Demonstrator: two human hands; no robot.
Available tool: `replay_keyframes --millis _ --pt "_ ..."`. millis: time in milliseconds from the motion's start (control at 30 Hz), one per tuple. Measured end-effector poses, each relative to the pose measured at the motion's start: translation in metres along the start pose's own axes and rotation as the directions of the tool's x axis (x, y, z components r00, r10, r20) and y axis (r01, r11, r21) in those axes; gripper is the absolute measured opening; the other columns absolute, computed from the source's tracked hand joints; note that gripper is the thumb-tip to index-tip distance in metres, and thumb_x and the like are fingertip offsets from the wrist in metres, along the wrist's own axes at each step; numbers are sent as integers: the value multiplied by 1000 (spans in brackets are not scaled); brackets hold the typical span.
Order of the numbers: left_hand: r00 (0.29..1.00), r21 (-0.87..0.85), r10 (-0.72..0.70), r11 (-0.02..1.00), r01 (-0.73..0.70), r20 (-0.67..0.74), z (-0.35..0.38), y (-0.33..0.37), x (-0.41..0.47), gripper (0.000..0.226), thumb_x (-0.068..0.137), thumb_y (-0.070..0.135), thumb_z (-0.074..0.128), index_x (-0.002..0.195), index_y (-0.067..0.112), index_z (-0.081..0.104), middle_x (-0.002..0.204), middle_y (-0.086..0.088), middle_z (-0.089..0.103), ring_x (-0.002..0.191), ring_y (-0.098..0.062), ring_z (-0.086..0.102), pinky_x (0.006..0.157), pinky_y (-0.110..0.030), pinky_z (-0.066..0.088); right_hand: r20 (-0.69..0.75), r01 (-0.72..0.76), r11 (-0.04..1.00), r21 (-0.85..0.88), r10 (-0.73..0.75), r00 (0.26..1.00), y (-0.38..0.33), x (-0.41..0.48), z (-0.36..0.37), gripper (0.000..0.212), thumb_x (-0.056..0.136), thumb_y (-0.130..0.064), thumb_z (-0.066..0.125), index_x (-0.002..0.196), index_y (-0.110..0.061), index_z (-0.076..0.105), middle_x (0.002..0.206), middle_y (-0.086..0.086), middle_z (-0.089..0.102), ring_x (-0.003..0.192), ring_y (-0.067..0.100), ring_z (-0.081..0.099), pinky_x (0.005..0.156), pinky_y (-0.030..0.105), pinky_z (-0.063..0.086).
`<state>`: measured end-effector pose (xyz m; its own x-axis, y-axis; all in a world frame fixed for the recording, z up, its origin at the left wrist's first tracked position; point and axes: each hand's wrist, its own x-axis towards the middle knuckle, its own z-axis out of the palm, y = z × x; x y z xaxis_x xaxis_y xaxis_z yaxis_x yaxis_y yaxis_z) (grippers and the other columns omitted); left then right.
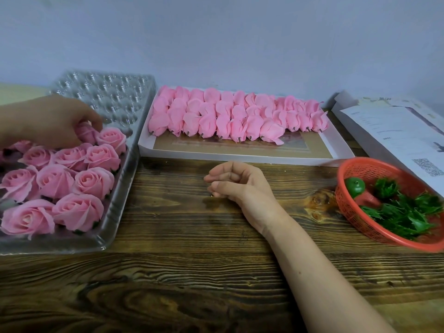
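A clear plastic tray [120, 195] at the left holds several pink rose heads [93, 181] in its near half; its far cups are bare. My left hand [52, 121] reaches over the tray's middle, fingers curled round one pink rose head [87, 132]. My right hand [235, 181] rests on the wooden table [192, 272] at centre, fingers loosely curled, and whether it holds anything small I cannot tell. A white cardboard tray [264, 157] at the back centre carries rows of pink rose heads lying on their sides [237, 116].
A red plastic basket [348, 212] at the right holds green leafy sepals [408, 215] and a green round piece [355, 187]. Printed paper sheets [396, 138] lie at the far right. A pale wall stands behind the table.
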<state>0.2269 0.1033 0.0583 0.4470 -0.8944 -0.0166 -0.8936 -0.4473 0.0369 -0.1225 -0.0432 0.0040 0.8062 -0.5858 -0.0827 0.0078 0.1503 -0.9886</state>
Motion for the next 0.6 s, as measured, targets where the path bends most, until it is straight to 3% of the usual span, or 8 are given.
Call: replay_keyframes --millis 167,367,600 --pt "1000 12 -6 1000 6 -15 3 -1 4 50 55 11 90 59 45 54 65 11 66 61 -18 60 63 -31 43 -3 -7 1000 1 7 1000 1 1 0 23 69 -8 71 92 -11 70 93 10 75 85 17 69 75 27 54" --pt "1000 -78 -11 997 12 11 -4 2 0 47 57 9 89 63 45 59 67 7 66 63 -14 62 65 -33 44 3 -1 1000 7 1 1000 2 2 0 23 68 -8 71 91 -11 70 92 9 75 83 18 68 75 27 54" --pt "1000 -75 20 997 -19 16 -12 15 -4 51 58 4 89 64 43 56 64 15 64 63 -6 58 63 -29 41 4 -5 1000 -3 5 1000 1 1 -1 23 68 -8 70 92 -10 70 91 9 75 82 17 68 78 30 54"
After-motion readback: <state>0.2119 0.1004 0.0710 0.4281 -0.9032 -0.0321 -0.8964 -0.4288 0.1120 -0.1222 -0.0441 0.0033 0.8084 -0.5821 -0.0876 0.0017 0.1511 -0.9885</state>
